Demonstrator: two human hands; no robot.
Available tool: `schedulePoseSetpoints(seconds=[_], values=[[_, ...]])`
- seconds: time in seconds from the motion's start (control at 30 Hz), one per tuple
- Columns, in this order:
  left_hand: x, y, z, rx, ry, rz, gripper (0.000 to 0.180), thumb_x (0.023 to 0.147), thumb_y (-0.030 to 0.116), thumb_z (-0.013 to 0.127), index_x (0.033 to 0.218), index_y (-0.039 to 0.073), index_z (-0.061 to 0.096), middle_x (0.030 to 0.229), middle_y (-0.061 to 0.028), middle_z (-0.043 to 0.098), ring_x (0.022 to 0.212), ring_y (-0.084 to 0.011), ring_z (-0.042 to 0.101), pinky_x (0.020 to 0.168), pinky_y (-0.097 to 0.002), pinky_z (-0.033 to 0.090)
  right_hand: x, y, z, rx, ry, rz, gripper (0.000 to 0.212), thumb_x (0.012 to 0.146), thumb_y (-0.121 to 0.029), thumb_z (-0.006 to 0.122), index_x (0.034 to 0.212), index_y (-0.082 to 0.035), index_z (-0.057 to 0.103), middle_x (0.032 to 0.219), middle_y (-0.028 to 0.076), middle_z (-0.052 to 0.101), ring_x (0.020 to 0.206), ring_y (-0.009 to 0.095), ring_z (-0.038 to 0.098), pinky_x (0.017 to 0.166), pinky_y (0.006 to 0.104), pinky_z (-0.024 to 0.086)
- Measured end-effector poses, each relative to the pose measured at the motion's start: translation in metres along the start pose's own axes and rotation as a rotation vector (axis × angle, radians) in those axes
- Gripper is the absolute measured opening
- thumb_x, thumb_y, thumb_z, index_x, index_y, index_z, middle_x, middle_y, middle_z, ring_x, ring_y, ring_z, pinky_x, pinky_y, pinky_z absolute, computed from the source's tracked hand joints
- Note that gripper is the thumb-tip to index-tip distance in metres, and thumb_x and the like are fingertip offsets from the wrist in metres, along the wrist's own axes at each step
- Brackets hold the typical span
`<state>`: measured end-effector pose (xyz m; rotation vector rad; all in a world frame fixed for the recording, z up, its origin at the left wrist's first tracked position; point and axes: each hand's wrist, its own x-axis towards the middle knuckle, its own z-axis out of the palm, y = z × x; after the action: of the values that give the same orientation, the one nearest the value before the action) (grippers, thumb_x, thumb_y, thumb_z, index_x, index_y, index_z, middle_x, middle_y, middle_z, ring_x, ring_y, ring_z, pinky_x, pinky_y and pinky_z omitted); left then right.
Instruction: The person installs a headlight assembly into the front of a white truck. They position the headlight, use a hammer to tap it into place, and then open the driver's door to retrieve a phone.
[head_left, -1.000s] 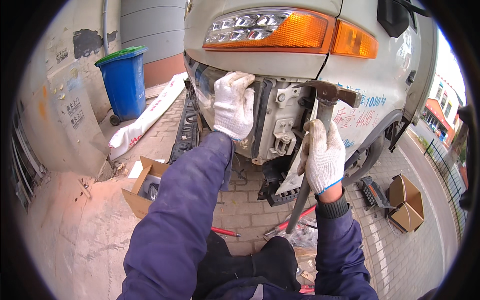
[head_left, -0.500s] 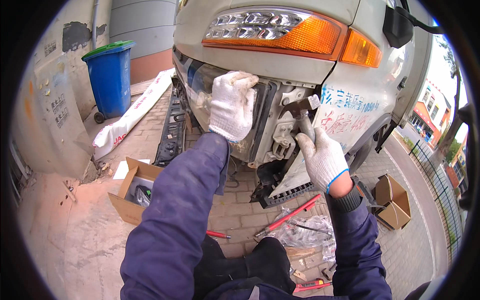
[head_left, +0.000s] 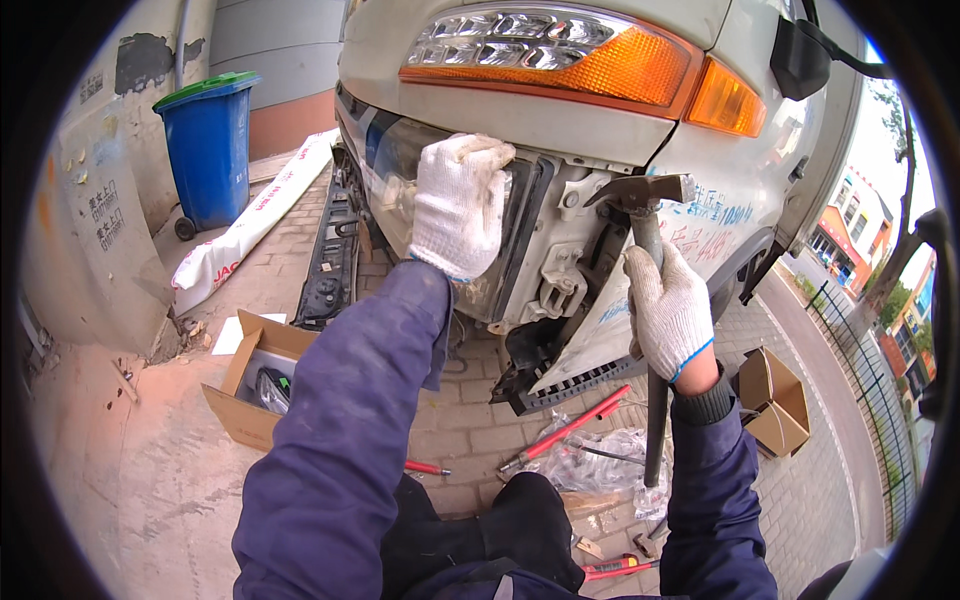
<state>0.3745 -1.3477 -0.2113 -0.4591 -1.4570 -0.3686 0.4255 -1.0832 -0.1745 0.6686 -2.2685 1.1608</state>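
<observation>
the hammer [head_left: 656, 420], right of the frame's centre and held in the closed fingers of the right hand [head_left: 675, 315], has swung back from the metal bracket [head_left: 563, 278], seemingly not striking now. the left hand [head_left: 458, 210], at upper centre, curls its fingers by the front panel [head_left: 393, 168]; whether they grip it i cannot tell.

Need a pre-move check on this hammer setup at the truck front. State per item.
1. Hammer in hand: ok, the right hand is closed around its handle.
2. Left hand apart from the hammer head: ok, it is well to the left.
3. Left hand's hold on the truck: cannot tell; its fingers' contact with the front panel is partly hidden.
4. Hammer head touching the truck: cannot tell; depth is unclear in this one view.
5. Gloves: ok, both hands wear one.
6. Ground tidy near the knees: not ok, a red bar and clear plastic lie on the paving.
</observation>
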Motion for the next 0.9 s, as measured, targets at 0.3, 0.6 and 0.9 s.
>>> schedulePoseSetpoints(seconds=[0.3,0.6,0.9], values=[[0.001,0.000,0.000,0.005,-0.011,-0.019,0.033,0.093,-0.006,0.063,0.124,0.005,0.071,0.124,-0.0141,0.065,0.121,-0.0347,0.059,0.106,-0.0448,0.047,-0.008,-0.034,0.001,0.081,0.017,0.084,0.032,0.113,-0.036,0.059,0.107,-0.004,0.062,0.063,-0.001,0.050,0.043,0.008,0.049,0.037,0.0275,0.040],[0.003,-0.001,-0.001,-0.039,0.006,0.007,0.032,0.093,-0.005,0.064,0.123,0.005,0.071,0.122,-0.0147,0.067,0.118,-0.0357,0.060,0.106,-0.0456,0.047,0.002,-0.028,-0.002,0.142,0.094,0.057,0.032,0.113,-0.035,0.058,0.107,-0.004,0.063,0.064,-0.002,0.053,0.047,0.007,0.050,0.041,0.0278,0.041],[0.003,-0.003,-0.001,-0.062,0.020,0.026,0.032,0.093,-0.005,0.065,0.122,0.006,0.071,0.122,-0.0140,0.068,0.118,-0.0356,0.061,0.104,-0.0464,0.048,0.007,-0.041,-0.025,0.300,0.109,0.062,0.040,0.114,-0.041,0.056,0.107,-0.002,0.062,0.062,-0.002,0.051,0.039,0.007,0.047,0.033,0.0249,0.037]])
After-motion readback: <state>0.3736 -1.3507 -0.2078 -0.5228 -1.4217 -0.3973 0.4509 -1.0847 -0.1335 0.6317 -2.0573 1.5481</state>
